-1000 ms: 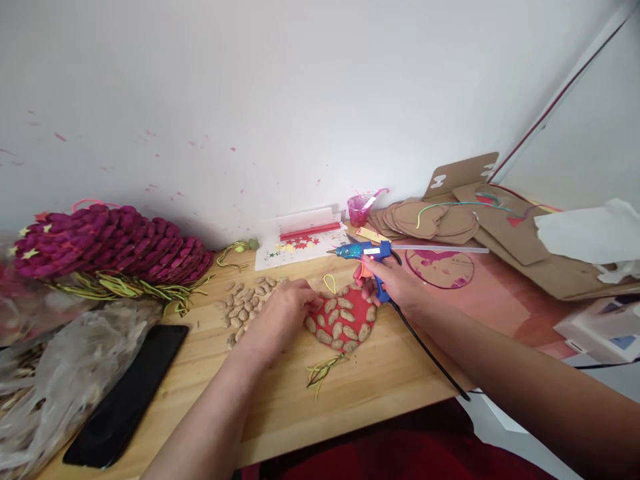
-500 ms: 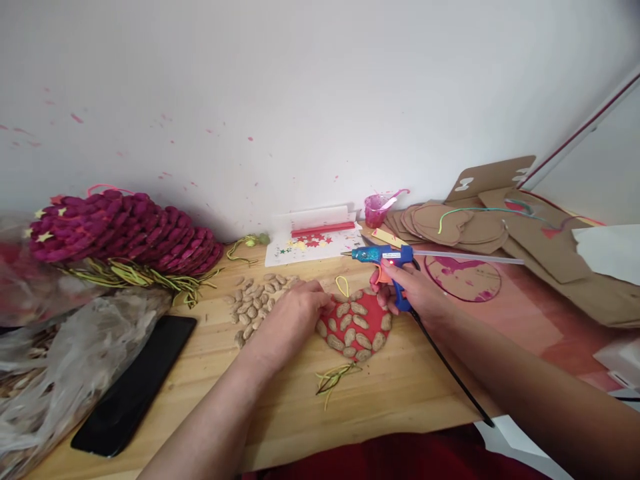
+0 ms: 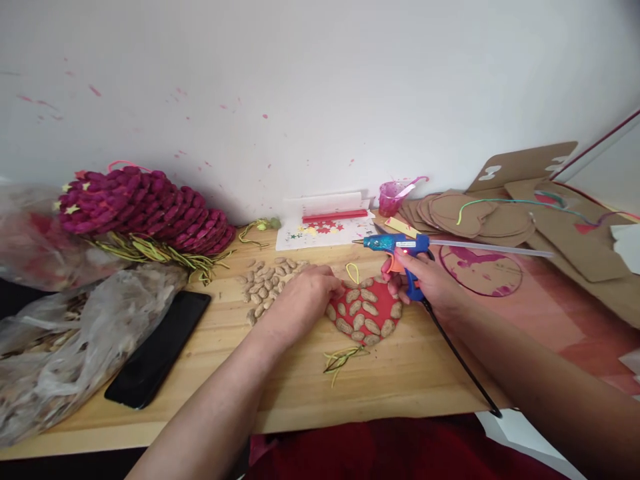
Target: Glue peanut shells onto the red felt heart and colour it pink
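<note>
A red heart-shaped piece (image 3: 384,301) lies on the wooden table, with peanuts stuck round its edge and across its middle. It has a yellow loop at the top and a green-yellow tassel (image 3: 343,360) at its lower tip. My right hand (image 3: 425,277) grips a blue glue gun (image 3: 395,245) above the heart's upper right, nozzle pointing left. At the heart's upper left edge is my left hand (image 3: 313,293), its fingers closed and pressed down; whatever is under the fingertips is hidden. Loose peanuts (image 3: 263,290) lie just left of that hand.
On the left stand stacked magenta peanut pieces (image 3: 145,210), a plastic bag (image 3: 90,333) of peanuts and a black phone (image 3: 157,350). Behind are a paper with star cutouts (image 3: 295,235) and a pink cup (image 3: 390,199). Cardboard shapes (image 3: 460,217) fill the right; the gun's cord (image 3: 460,353) trails forward.
The view has shifted, so everything appears a little farther right and higher. Both hands keep nearly the same places against the heart, and the glue gun stays in my right hand.
</note>
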`<state>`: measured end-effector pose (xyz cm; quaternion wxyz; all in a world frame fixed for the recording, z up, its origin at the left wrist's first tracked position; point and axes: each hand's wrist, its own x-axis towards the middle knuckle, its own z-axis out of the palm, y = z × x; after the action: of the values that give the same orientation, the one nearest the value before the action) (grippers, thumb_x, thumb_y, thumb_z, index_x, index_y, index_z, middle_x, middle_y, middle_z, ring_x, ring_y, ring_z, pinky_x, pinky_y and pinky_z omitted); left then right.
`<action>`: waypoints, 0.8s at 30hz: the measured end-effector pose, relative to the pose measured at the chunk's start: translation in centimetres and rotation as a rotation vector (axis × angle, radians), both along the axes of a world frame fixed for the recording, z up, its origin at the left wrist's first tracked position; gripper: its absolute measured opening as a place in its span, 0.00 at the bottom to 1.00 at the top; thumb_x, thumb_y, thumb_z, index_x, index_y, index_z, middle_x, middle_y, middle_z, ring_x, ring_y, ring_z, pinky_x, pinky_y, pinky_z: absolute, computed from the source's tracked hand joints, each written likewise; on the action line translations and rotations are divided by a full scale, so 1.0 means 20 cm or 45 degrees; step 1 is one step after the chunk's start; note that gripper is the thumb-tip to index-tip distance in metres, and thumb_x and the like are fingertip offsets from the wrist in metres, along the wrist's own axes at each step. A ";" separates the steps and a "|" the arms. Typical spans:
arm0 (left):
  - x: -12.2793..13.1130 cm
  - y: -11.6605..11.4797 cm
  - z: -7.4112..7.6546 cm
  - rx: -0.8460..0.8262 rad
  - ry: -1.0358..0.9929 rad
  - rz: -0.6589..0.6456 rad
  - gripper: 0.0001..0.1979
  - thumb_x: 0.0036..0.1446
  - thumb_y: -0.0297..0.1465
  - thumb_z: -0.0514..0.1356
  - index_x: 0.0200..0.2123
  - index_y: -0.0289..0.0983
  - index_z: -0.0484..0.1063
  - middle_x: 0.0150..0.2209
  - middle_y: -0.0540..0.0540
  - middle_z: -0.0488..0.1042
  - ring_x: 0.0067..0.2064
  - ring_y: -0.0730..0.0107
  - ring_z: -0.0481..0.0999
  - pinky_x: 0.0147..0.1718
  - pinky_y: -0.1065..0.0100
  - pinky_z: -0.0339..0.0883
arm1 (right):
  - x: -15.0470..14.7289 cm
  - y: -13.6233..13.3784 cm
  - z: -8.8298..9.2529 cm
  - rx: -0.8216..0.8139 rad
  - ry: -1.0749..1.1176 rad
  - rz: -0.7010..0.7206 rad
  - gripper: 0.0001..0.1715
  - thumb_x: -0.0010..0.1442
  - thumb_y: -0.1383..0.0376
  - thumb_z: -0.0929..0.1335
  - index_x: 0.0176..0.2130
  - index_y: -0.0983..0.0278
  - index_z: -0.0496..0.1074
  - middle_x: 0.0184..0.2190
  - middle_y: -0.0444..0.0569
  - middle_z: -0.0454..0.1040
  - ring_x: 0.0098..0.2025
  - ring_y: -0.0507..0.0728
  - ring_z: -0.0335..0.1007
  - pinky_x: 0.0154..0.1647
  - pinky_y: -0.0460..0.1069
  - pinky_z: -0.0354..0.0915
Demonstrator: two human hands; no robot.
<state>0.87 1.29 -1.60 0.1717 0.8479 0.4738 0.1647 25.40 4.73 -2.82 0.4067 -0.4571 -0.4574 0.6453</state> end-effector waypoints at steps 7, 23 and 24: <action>0.00 0.00 0.00 0.018 0.001 0.012 0.12 0.63 0.23 0.57 0.32 0.38 0.80 0.33 0.47 0.75 0.39 0.65 0.72 0.40 0.65 0.65 | 0.00 -0.01 0.02 0.014 -0.009 0.003 0.27 0.54 0.43 0.74 0.31 0.65 0.73 0.27 0.49 0.75 0.21 0.51 0.70 0.14 0.43 0.59; -0.02 0.02 -0.03 0.051 -0.008 0.002 0.11 0.62 0.23 0.58 0.32 0.39 0.80 0.35 0.47 0.76 0.38 0.65 0.74 0.39 0.64 0.66 | -0.01 -0.01 0.02 0.019 -0.016 -0.017 0.27 0.56 0.43 0.73 0.31 0.65 0.73 0.26 0.49 0.74 0.21 0.51 0.70 0.14 0.42 0.59; -0.02 0.02 -0.03 0.049 -0.014 0.002 0.12 0.62 0.23 0.58 0.32 0.39 0.80 0.35 0.47 0.76 0.38 0.65 0.74 0.39 0.64 0.66 | -0.01 -0.01 0.01 0.022 -0.016 -0.018 0.27 0.56 0.43 0.73 0.31 0.65 0.73 0.26 0.49 0.74 0.21 0.51 0.70 0.14 0.42 0.59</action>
<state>0.50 1.77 -2.21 0.1577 0.8498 0.4703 0.1784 25.21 4.50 -2.53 0.4121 -0.4609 -0.4624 0.6356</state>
